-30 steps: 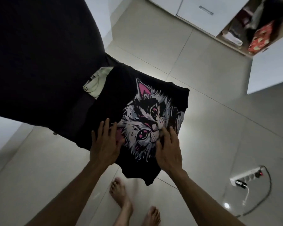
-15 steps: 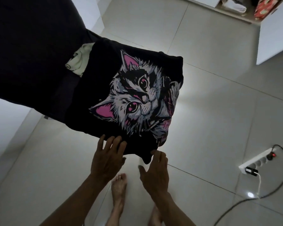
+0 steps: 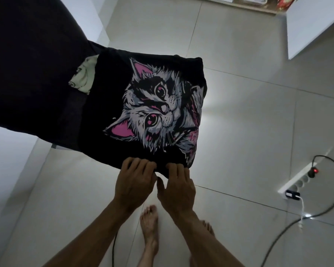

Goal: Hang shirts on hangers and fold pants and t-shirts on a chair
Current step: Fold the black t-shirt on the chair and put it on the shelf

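A folded black t-shirt with a grey and pink cat print (image 3: 143, 105) lies on the seat of a dark chair (image 3: 27, 64). A pale garment (image 3: 84, 79) sticks out from under its far left side. My left hand (image 3: 134, 182) is at the shirt's near edge, with bent fingers curled onto the hem. My right hand (image 3: 176, 186) is beside it, its fingers lying on the same edge and its thumb spread below. The seat itself is hidden by the clothes.
My bare feet (image 3: 148, 228) stand on pale floor tiles below the hands. A white power strip (image 3: 297, 180) with a plugged charger and a dark cable lies at the right. An open white cabinet door (image 3: 307, 26) is at the top right.
Both hands slid back off the cat print, lifted free for a moment, and now meet the shirt's near edge. The shirt lies flatter and more square on the seat.
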The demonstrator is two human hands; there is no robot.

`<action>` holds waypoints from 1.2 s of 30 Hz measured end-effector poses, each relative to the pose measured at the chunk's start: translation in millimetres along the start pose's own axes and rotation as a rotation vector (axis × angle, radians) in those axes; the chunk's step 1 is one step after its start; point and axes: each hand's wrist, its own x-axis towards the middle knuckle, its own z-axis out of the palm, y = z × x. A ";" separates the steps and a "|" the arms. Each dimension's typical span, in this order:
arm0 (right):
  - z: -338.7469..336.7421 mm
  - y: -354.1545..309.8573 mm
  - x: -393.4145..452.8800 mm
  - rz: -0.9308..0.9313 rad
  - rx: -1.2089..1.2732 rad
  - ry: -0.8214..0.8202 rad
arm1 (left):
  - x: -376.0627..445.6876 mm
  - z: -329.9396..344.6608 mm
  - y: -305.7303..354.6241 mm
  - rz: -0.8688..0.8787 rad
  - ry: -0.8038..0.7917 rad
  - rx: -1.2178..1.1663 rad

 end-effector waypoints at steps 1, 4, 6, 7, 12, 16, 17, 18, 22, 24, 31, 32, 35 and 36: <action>-0.6 -3.9 4.8 0.016 0.010 0.009 | 3.1 -1.6 -0.4 0.013 0.000 -0.010; -5.3 -8.8 13.8 -0.024 -0.002 0.036 | 8.0 -5.0 -5.8 0.035 -0.060 0.023; -11.7 -5.5 15.2 -0.031 -0.003 0.051 | 8.2 -8.1 -8.4 0.023 -0.120 0.042; -15.2 -2.9 16.1 -0.033 0.002 0.048 | 8.6 -10.5 -8.5 0.005 -0.142 0.044; -34.8 0.8 26.7 -0.065 -0.013 0.010 | 28.6 -29.1 2.3 -0.150 -0.102 -0.003; -44.6 -18.8 41.6 -0.138 0.013 -0.057 | 48.7 -39.2 10.4 -0.173 -0.075 -0.073; -43.5 -20.5 46.2 -0.128 0.012 -0.055 | 51.7 -40.1 10.9 -0.175 -0.071 -0.072; -43.4 -20.4 51.4 -0.099 0.010 -0.054 | 55.3 -43.5 12.7 -0.196 -0.087 -0.068; -55.3 -7.2 63.9 0.008 -0.054 -0.090 | 62.2 -50.9 10.3 -0.236 -0.171 0.056; -65.1 5.2 63.2 0.049 -0.081 -0.070 | 64.5 -56.0 4.3 -0.244 -0.235 0.148; -90.4 34.6 57.3 0.277 0.062 -0.152 | 85.8 -91.2 -25.4 -0.410 -0.385 0.240; -92.5 37.8 63.2 0.320 0.079 -0.164 | 93.4 -94.9 -32.1 -0.415 -0.396 0.256; -100.1 45.8 96.0 0.455 0.140 -0.205 | 127.1 -101.1 -54.1 -0.385 -0.396 0.309; -103.4 48.4 111.1 0.482 0.152 -0.217 | 141.8 -101.3 -62.1 -0.377 -0.407 0.332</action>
